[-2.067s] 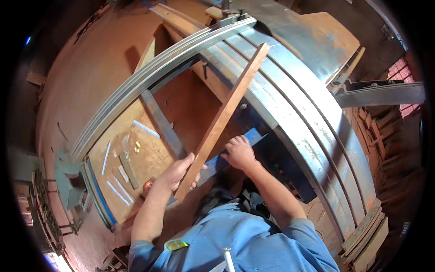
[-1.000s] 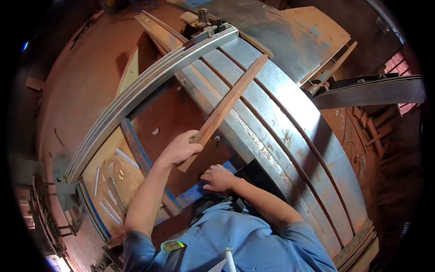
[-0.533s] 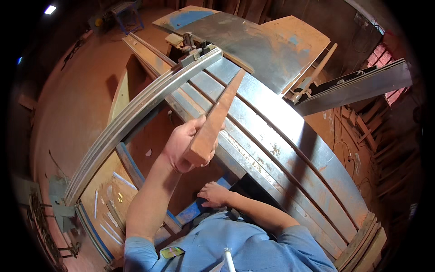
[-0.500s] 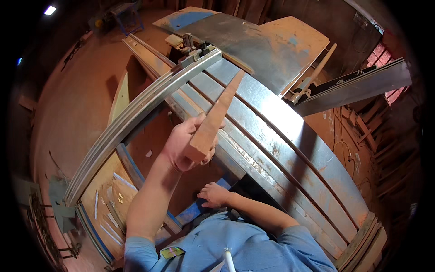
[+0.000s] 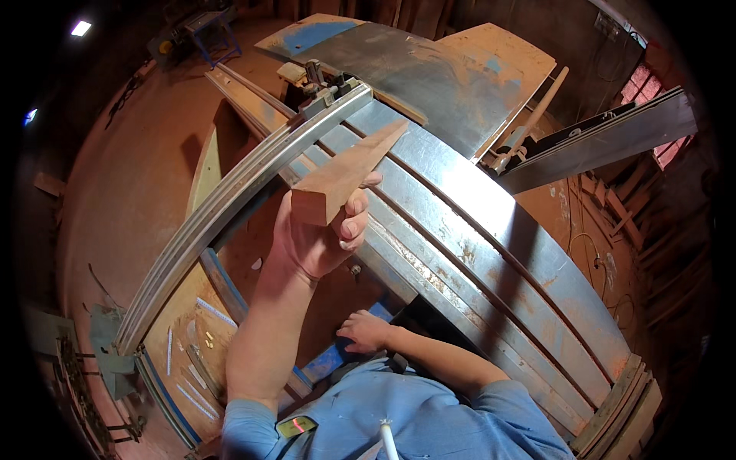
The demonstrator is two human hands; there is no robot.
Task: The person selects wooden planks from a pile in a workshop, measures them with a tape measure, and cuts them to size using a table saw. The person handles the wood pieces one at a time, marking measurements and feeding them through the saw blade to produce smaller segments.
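Note:
My left hand [image 5: 310, 238] grips a long reddish-brown piece of wood [image 5: 345, 172], its thick squared end toward me and its far end narrowing over the metal table. The fingers wrap its right side from below; part of the palm is hidden behind the block. Under the wood lies the slotted, shiny metal machine table [image 5: 468, 207]. Close to my body, my right hand [image 5: 363, 332] rests on a blue machine part [image 5: 326, 362], holding nothing, its fingers loosely apart.
A long metal rail [image 5: 230, 184] curves along the left, with a clamp-like fitting [image 5: 326, 96] at its far end. A wooden tray [image 5: 180, 337] holds white strips and small pieces. Beyond are a wide dusty panel [image 5: 399, 69] and a metal beam [image 5: 606, 142]. Wood strips [image 5: 621, 406] stand at lower right.
My left hand has raised the wood's near end and turned it, so its squared end face now shows higher and further left. My right hand has stayed nearly in place.

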